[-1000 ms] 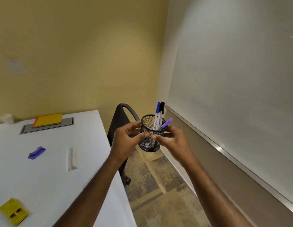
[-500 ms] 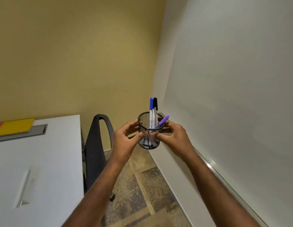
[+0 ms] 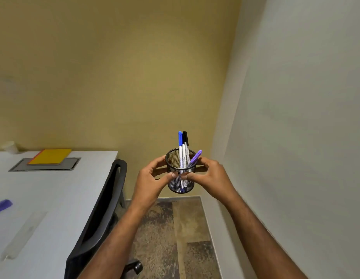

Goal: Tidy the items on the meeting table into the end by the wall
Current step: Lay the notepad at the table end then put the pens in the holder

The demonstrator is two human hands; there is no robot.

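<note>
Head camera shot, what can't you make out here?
- Purple item on the table: cut by the left edge, blurred.
- White cup: too blurred and small to identify.
- Pen cup base: half hidden by the left hand and right hand.
- Chair: seat hidden by my arm.

Dim, warm, even light; soft overall, wide-angle bending at edges.

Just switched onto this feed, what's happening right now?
A person holds a black mesh pen cup in the air with both hands, the left hand and right hand gripping either side. It carries a blue-capped marker, a black-capped marker and a purple pen. The cup is over the floor, right of the white table, beside a black chair. A yellow notebook already lies at the table's wall end.
</note>
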